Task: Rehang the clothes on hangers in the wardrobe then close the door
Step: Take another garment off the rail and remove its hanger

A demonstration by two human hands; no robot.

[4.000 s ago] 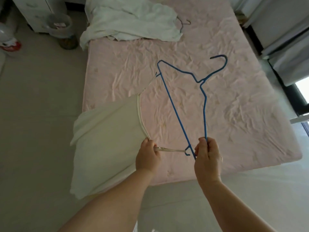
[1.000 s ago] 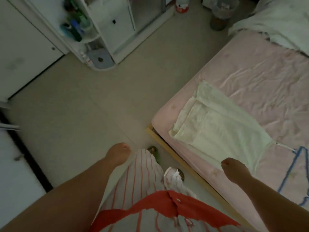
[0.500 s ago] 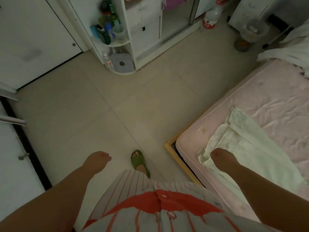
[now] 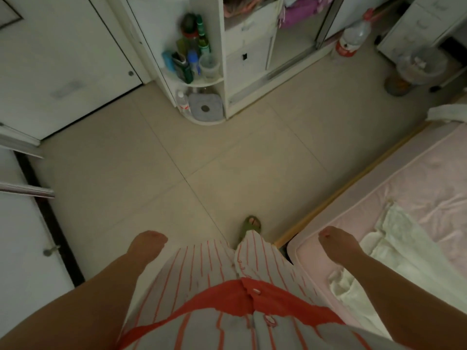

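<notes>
Nearest the viewer, a striped red-and-white garment [image 4: 222, 286] worn by the person fills the lower centre. The left hand [image 4: 146, 246] hangs beside it over the floor, fingers loosely curled, holding nothing. The right hand [image 4: 336, 242] hangs above the near corner of the bed [image 4: 417, 178], fingers likewise loosely curled and holding nothing. A pale cream garment [image 4: 394, 238] lies flat on the pink sheet just right of that hand, not touching it; no hanger is visible on it from here. A foot in a green slipper [image 4: 251, 224] stands on the tiled floor [image 4: 202, 160] between the hands. Farther off stands the white wardrobe [image 4: 249, 54], its door open, with pink and purple clothes [image 4: 298, 11] inside. A rounded corner shelf [image 4: 197, 79] at its left end carries bottles. A plastic bottle [image 4: 352, 37] and a waste bin [image 4: 420, 65] stand on the floor to the right.
</notes>
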